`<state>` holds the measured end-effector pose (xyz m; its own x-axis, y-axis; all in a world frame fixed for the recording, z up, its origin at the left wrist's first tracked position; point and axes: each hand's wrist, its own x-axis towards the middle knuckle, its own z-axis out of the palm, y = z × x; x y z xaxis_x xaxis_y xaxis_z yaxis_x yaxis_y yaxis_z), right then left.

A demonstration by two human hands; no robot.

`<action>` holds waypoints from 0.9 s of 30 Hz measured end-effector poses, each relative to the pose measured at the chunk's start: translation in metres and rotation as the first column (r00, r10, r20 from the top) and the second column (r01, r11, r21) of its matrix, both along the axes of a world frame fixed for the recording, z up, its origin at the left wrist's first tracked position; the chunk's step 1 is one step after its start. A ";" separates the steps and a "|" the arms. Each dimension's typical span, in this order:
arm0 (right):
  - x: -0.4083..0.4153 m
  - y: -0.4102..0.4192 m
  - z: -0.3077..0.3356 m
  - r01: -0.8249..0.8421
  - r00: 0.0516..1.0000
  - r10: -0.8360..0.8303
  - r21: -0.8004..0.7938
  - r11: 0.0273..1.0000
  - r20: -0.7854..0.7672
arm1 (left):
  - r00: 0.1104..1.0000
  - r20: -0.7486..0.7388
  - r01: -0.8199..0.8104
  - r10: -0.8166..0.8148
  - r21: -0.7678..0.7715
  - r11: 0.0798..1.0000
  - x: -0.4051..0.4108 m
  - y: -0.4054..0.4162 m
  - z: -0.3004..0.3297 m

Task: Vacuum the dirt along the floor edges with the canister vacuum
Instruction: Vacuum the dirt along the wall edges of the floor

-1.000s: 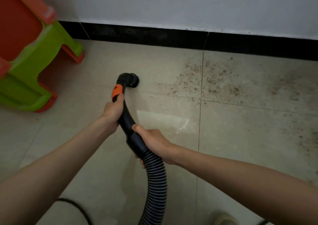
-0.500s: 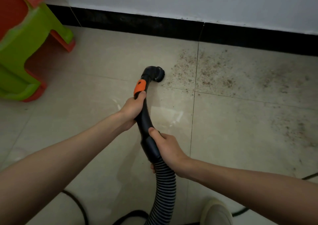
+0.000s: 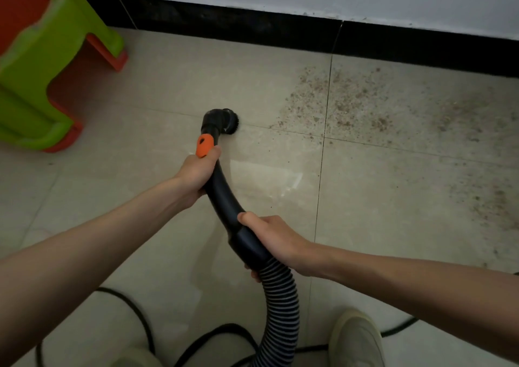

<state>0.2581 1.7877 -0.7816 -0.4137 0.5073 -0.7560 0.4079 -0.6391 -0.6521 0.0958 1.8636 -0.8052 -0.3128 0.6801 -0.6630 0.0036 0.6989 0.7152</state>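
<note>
Black plastic fills both my fists: my left hand [image 3: 196, 174] grips the vacuum wand [image 3: 222, 195] just below its orange slider [image 3: 204, 145], my right hand [image 3: 271, 236] grips it where the ribbed hose [image 3: 280, 305] joins. The round brush head [image 3: 224, 121] sits on the beige tile floor [image 3: 168, 85], left of the scattered dirt [image 3: 345, 102] near the black baseboard [image 3: 238, 27]. A green-and-orange plastic stool [image 3: 42, 66] stands to the left; a black cord [image 3: 134, 310] loops beside my shoe [image 3: 355, 338].

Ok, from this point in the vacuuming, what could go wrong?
The brush head sits left of the dirt patch, so specks near the black baseboard could be missed. The cord loops beside the shoe, a likely trip hazard. A leftward sweep might knock the green stool.
</note>
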 end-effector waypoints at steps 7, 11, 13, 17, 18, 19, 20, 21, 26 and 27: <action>0.007 -0.001 -0.005 -0.041 0.997 0.026 0.212 0.976 0.069 | 0.974 0.128 0.189 -0.186 -0.015 0.982 0.031 -0.005 0.000; 0.005 0.006 0.000 -0.022 0.998 0.010 0.184 0.983 0.064 | 0.957 0.172 0.239 -0.232 -0.018 0.971 0.035 0.004 0.006; 0.001 0.010 0.003 -0.037 0.997 0.023 0.191 0.981 0.074 | 0.949 0.193 0.258 -0.249 -0.025 0.966 0.035 0.006 0.009; -0.004 0.011 0.004 -0.102 0.991 0.078 0.239 0.966 0.108 | 0.968 0.172 0.189 -0.182 -0.025 0.982 0.030 0.001 0.008; -0.003 0.010 0.004 -0.130 0.988 0.106 0.234 0.964 0.115 | 0.974 0.157 0.167 -0.161 -0.024 0.986 0.028 -0.004 0.006; -0.001 0.008 0.004 -0.160 0.984 0.137 0.222 0.962 0.115 | 0.980 0.136 0.152 -0.147 -0.024 0.988 0.027 -0.010 0.005; 0.000 0.006 0.003 -0.192 0.979 0.172 0.205 0.960 0.113 | 0.984 0.113 0.140 -0.136 -0.025 0.990 0.027 -0.016 0.004; 0.002 0.004 0.003 -0.221 0.973 0.203 0.183 0.958 0.108 | 0.988 0.093 0.129 -0.126 -0.028 0.991 0.026 -0.022 0.003; 0.004 -0.009 -0.003 -0.263 0.959 0.247 0.118 0.957 0.135 | 0.996 0.028 0.091 -0.090 -0.030 0.995 0.037 -0.048 -0.006; 0.005 -0.011 -0.004 -0.240 0.965 0.224 0.118 0.964 0.134 | 0.995 0.020 0.098 -0.098 -0.026 0.995 0.040 -0.050 -0.007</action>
<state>0.2631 1.7762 -0.7852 -0.4439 0.5061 -0.7395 0.6141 -0.4292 -0.6623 0.1358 1.8139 -0.8118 -0.2325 0.6884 -0.6870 0.0597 0.7151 0.6964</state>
